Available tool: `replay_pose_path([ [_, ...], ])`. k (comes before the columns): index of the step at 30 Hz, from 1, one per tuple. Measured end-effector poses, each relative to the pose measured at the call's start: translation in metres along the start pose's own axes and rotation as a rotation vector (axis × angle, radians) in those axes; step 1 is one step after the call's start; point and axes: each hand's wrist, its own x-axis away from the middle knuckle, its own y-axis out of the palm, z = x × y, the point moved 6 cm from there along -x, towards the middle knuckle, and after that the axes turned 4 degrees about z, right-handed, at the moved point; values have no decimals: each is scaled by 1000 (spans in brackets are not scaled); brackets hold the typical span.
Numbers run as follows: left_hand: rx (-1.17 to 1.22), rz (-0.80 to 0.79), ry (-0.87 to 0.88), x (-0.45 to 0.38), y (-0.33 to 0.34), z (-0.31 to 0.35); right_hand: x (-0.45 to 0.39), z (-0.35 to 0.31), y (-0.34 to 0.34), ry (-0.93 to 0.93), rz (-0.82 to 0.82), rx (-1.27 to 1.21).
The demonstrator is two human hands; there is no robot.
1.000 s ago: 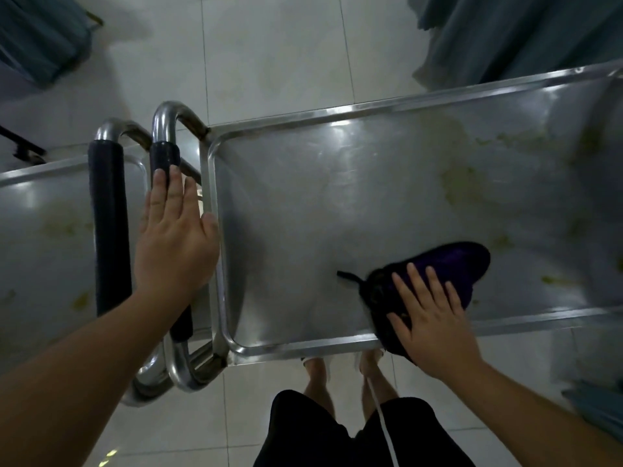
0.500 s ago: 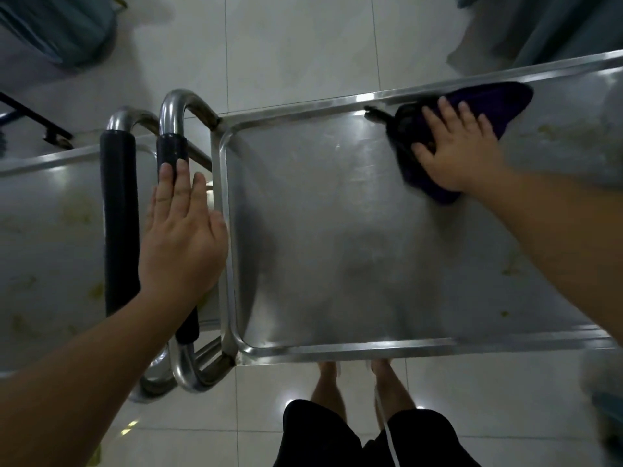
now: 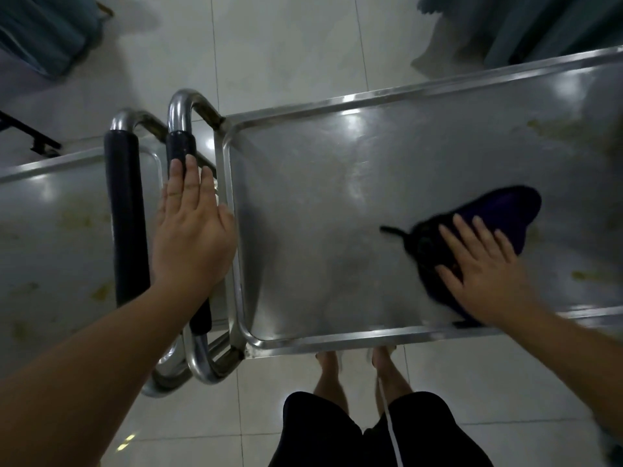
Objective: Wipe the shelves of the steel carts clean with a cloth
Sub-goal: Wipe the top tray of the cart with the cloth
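Steel takes up most of the view: the right cart's top shelf [image 3: 337,210], a shallow tray with a raised rim, lies under the person's arms, and a second cart's shelf [image 3: 60,237] sits just beside it on the left, their two padded push handles [image 3: 126,217] side by side between the trays. The part of the right shelf nearest its handle looks bright, while yellowish stains [image 3: 553,129] show toward the far right corner and more specks [image 3: 586,275] lie near the front rim; the left shelf carries similar marks throughout.

The dark purple cloth [image 3: 499,214] lies flat on the right shelf, close to the front rim. The right hand [image 3: 485,274] presses it down with fingers straight and spread, palm over its near half (motion blur hides the finger edges). The left hand [image 3: 192,237] rests flat, fingers together and extended, on the handle of the right cart, apparently steadying it.

To wipe well, I judge the palm should keep even pressure and carry the cloth in overlapping passes rightward into the stained zone, running along the rim's inner corner where residue tends to collect. The steadying hand should stay put so the cart does not roll. Refolding the cloth to a fresh face may help before the left shelf is tackled.
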Motion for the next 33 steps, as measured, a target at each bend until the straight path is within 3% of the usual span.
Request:
replay_pose_path([
  [4, 39, -1, -10, -1, 1, 0, 82, -5, 28, 103, 3, 0],
  [8, 61, 4, -11, -1, 1, -2, 79, -64, 40, 213, 34, -37],
  [15, 65, 4, -14, -3, 3, -4, 49, -300, 59, -239, 103, -168],
  [19, 31, 8, -4, -4, 2, -4, 41, -359, 65, -402, 75, -151],
  [23, 40, -5, 0, -2, 1, -4, 48, -318, 67, -355, 120, -166],
  [27, 52, -7, 5, -1, -1, -3, 56, -197, 54, -134, 186, -142],
  [31, 57, 2, 12, -2, 0, -3, 64, -63, 33, 298, 125, -79],
  [33, 53, 10, 12, -3, 0, -4, 57, -33, 23, 476, 81, -72],
])
